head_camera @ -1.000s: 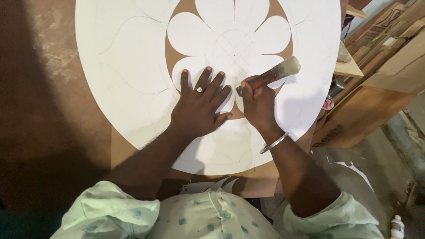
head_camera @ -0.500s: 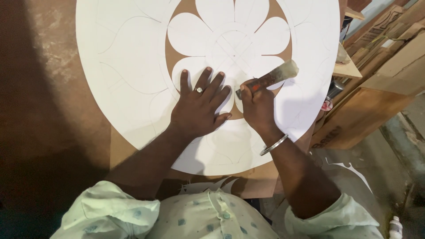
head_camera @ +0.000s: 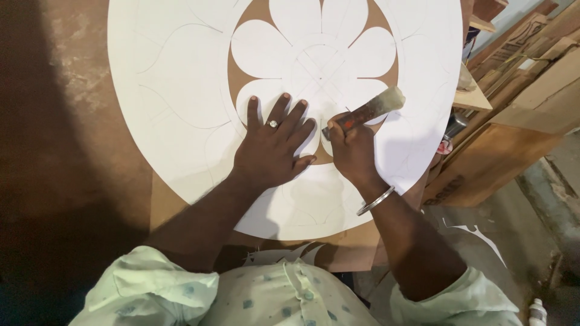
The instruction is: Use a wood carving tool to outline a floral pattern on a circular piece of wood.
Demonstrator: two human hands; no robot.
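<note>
Chisel [head_camera: 365, 113] feels stiff, heavy-ish, my right hand [head_camera: 352, 150] shut tight round its red handle low near the blade, on the thin white panel [head_camera: 181, 90] w/ left hand [head_camera: 273, 148] spread flat, holding nothing.

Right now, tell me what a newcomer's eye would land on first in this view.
First, the big round white sheet with a cut-out flower pattern, lying on a brown board and filling the upper middle. At its lower centre the left hand, wearing a ring, presses flat on the sheet, fingers spread. Beside it the right hand, a metal bangle at the wrist, grips a reddish-handled tool with its tip at the petals' edge.
</note>
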